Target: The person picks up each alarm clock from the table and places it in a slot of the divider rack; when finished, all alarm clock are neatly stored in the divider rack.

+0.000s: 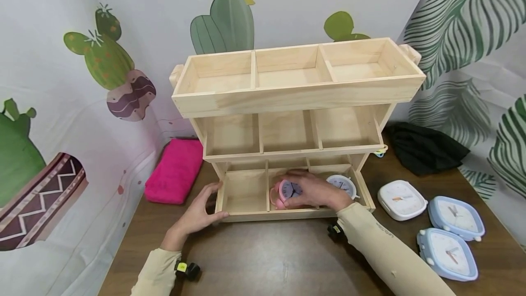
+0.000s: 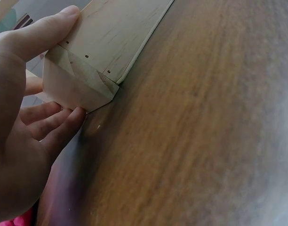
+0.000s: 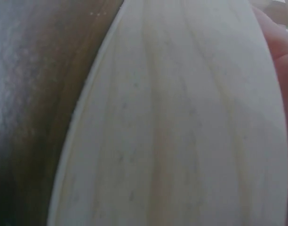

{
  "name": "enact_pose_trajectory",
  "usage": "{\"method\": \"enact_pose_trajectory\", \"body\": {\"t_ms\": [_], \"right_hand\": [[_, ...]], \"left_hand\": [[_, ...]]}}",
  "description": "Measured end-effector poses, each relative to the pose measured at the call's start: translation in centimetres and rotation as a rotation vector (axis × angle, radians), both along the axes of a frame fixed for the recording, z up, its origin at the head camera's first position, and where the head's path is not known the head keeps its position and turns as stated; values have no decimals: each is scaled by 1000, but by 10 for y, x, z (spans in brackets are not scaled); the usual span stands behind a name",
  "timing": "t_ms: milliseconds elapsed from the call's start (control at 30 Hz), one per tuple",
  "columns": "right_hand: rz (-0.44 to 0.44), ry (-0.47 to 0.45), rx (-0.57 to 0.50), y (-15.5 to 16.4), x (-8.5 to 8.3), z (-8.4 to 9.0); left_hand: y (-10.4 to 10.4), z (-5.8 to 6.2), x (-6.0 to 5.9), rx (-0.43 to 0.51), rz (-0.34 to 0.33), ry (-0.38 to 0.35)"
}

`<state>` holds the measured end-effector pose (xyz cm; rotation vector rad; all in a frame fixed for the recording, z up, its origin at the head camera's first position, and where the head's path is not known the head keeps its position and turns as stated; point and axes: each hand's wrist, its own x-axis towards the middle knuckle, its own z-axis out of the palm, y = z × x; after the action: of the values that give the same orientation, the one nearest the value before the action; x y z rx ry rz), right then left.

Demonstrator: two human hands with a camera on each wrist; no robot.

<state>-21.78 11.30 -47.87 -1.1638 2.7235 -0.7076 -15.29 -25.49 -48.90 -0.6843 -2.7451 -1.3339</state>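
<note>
clock (image 1: 291, 189) in right grip (image 1: 311, 188), fingers curled round it; left grip (image 1: 196, 213) clasps shelf (image 1: 296, 97) corner. likely placing step; next calls for upright seating, release.

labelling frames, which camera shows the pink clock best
The head view: the pink clock shows its dial, though the gripping right hand covers part. The left wrist view, on the left hand and wooden shelf, shows none of it; nor does the right wrist view, mostly blurred shelf.

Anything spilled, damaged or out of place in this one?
A tiny yellow and blue thing at the right end of the middle tier looks odd against plain wood, too small to identify. Nothing spilled or damaged shows.
</note>
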Motion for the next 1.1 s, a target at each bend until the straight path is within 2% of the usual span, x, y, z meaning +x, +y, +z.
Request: {"method": "enact_pose_trajectory", "body": {"t_ms": [67,167,367,633,967,1100], "right_hand": [[-11,23,-5,2,1,2],[-27,53,-26,5,3,7],[-55,69,-111,15,5,15],[-78,136,-145,33,11,20],[-114,272,-215,62,25,23],[-129,296,-226,73,28,27]], "left_hand": [[2,8,3,-2,-7,2],[3,12,4,-1,-7,2],[2,8,3,8,-2,1],[4,10,3,7,-12,15],[5,10,5,-1,-12,30],[3,9,3,9,-15,26]]}}
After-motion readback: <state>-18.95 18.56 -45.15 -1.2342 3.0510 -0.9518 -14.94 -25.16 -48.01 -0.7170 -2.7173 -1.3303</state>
